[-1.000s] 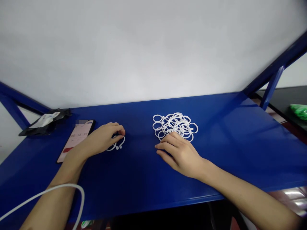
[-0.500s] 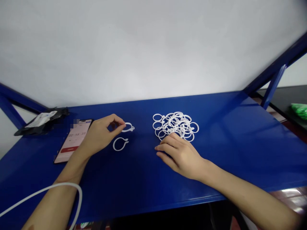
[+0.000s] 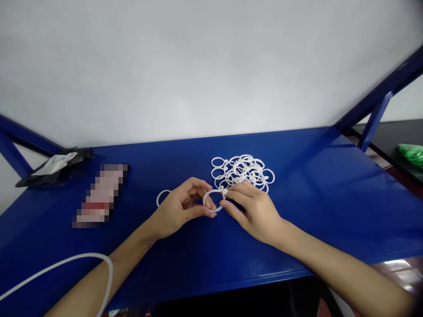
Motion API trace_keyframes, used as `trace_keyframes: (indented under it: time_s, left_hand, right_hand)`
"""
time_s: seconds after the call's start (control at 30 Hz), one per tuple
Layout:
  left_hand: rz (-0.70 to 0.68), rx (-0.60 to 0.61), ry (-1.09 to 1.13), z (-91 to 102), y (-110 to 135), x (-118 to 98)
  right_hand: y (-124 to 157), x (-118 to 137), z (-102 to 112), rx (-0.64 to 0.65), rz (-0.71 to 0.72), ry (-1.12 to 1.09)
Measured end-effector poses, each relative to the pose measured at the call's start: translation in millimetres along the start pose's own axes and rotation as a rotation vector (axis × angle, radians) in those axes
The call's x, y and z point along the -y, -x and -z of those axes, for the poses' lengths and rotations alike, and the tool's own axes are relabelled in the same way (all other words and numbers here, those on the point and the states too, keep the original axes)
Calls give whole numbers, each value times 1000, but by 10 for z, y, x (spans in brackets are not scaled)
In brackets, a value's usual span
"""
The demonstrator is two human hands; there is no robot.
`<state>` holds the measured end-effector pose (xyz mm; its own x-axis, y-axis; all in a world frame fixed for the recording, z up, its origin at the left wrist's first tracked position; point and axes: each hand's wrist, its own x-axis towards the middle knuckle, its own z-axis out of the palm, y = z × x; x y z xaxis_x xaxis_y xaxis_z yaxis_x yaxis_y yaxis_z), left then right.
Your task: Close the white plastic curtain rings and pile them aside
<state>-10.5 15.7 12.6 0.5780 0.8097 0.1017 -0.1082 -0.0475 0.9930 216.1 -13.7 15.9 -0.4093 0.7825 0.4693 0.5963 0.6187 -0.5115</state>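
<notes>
A white plastic ring (image 3: pixel 214 210) with a small clasp is held up between my two hands over the blue table. My left hand (image 3: pixel 180 207) is closed on the ring's left side, thumb below and fingers above. The fingers of my right hand (image 3: pixel 256 211) pinch it at the right, by the clasp. Just behind my right hand lies a pile of similar white rings (image 3: pixel 244 165), its front edge partly covered by that hand. Another white ring (image 3: pixel 158 199) lies on the table to the left, mostly hidden by my left hand.
A phone (image 3: pixel 105 189), blurred out, lies at the left of the blue table (image 3: pixel 313 176). Behind it is a black package with a white label (image 3: pixel 54 165). A white cable (image 3: pixel 66 259) loops across the lower left. Blue frame bars (image 3: pixel 376 121) stand at both sides.
My left hand has moved right, bringing a white ring from the left of the table to my right hand. My right hand has shifted slightly and now grips the ring too.
</notes>
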Motion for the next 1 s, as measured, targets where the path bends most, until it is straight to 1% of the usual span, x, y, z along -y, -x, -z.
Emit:
trace_keyframes:
  time_s: [0.07,0.13,0.23,0.33,0.47,0.6,0.67,0.77,0.87,1.0]
  left_hand:
    - [34,28,44,-68,22,21]
    - [84,1,36,-107,35,27]
    - [139,-91,-80,-138,39,20]
    - [114,-137,-249,-154,38,14]
    - [-11,-159,-514,-173,49,19]
    - [-217,-187,-738,-225,72,37]
    - [-315,-194,-810,-264,82,48]
    - [-427,-184,-890,-313,87,53]
    - [-519,-155,-940,-330,77,47]
    - [-605,-123,-1038,-315,52,51]
  right_hand:
    - [-4,5,-3,-12,-12,-90]
    - [-10,23,0,-28,-36,-190]
    - [-21,54,11,-38,-96,-308]
    - [-28,58,19,-36,-64,-340]
    - [-13,14,0,-33,31,-246]
    - [23,-12,-31,26,81,-118]
    - [38,3,-35,38,95,-74]
    - [51,48,-18,40,134,-57]
    - [52,86,14,53,170,-54]
    - [48,100,38,74,166,-57]
